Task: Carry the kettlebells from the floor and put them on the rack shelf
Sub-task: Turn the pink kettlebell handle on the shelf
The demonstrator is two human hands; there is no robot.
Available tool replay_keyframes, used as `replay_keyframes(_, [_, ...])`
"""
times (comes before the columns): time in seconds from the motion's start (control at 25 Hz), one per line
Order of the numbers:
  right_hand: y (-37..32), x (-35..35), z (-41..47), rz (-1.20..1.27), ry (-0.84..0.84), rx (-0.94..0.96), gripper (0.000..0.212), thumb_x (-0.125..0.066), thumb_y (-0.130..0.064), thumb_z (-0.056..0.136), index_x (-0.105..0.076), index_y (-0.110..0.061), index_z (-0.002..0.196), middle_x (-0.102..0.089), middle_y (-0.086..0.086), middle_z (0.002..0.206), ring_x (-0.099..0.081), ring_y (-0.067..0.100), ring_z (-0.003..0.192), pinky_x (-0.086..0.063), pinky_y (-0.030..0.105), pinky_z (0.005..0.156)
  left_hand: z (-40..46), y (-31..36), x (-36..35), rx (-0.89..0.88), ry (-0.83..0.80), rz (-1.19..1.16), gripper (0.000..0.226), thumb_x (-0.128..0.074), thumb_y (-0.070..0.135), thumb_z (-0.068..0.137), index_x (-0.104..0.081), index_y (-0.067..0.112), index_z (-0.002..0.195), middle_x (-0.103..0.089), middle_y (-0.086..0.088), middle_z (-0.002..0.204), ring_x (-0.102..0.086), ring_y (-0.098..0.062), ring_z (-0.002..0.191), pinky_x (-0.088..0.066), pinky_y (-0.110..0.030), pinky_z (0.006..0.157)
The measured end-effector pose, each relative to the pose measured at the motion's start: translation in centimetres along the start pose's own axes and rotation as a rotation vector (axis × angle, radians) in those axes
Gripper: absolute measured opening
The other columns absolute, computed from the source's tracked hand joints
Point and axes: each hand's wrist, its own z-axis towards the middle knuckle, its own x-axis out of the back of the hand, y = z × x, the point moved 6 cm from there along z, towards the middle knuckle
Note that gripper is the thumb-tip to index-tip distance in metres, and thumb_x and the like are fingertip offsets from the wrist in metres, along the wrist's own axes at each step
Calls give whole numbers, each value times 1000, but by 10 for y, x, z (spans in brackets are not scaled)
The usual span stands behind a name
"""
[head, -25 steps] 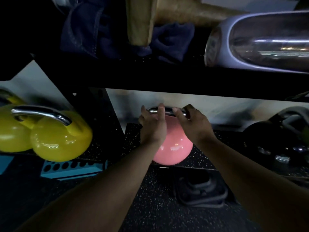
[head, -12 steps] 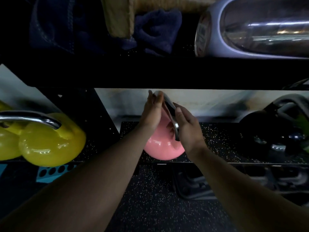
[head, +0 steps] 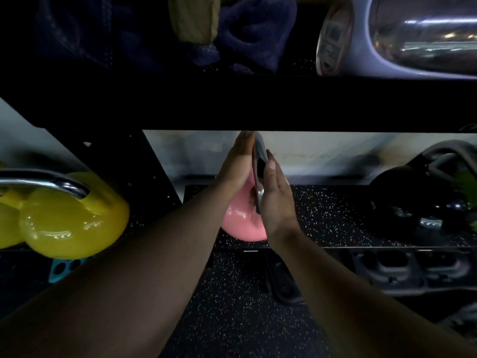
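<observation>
A pink kettlebell [head: 240,224] with a steel handle [head: 259,161] rests on the speckled black rack shelf [head: 335,215], near its front edge. The handle is turned end-on to me. My left hand [head: 237,166] lies flat against the handle's left side, fingers straight. On the other side my right hand [head: 276,197] presses flat too, fingers extended and not curled around it. Part of the pink body is hidden behind both wrists.
Yellow kettlebells [head: 69,220] sit on the shelf at left and a black kettlebell [head: 410,200] at right. The upper shelf beam [head: 232,104] hangs just above my fingertips, with a lavender kettlebell [head: 387,40] and dark cloth [head: 253,34] on it. Black gear [head: 402,270] lies on the floor.
The handle has been turned from sideways to end-on. Both hands went from gripping over the handle to lying flat along its sides, and the kettlebell sits deeper on the shelf.
</observation>
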Motion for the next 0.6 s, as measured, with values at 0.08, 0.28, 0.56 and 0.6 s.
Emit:
replay_keyframes(0.08, [2,-3,0,3,23,8,44,-29,-47,103,-41,-39,145,-51,-8,144,-48,1,121,-40,-2,70,3,-1,3,2,29,-2,57,-29,68,82,-57,30,113,-62,-2,112,-60,-17,105,-41,-38,99])
replay_keyframes(0.28, [4,-6,0,28,-9,-1,45,-31,-45,104,-38,-35,148,-52,-7,140,-54,-22,98,-41,-4,63,10,-2,6,-59,19,68,57,-28,56,95,-51,20,132,-59,-15,131,-58,-12,102,-42,-38,97])
replay_keyframes(0.56, [3,-4,-2,40,-7,-13,46,-31,-45,104,-36,-35,149,-49,-12,137,-49,-34,83,-39,-6,62,10,1,5,-92,26,130,51,-23,48,102,-48,16,133,-57,-16,132,-51,-15,101,-37,-30,90])
replay_keyframes(0.6, [2,-4,-2,38,-3,-3,46,-31,-44,104,-36,-34,149,-49,-12,136,-47,-36,80,-39,-6,62,11,1,6,-96,24,135,51,-23,48,103,-47,17,134,-56,-15,132,-51,-15,102,-34,-28,89])
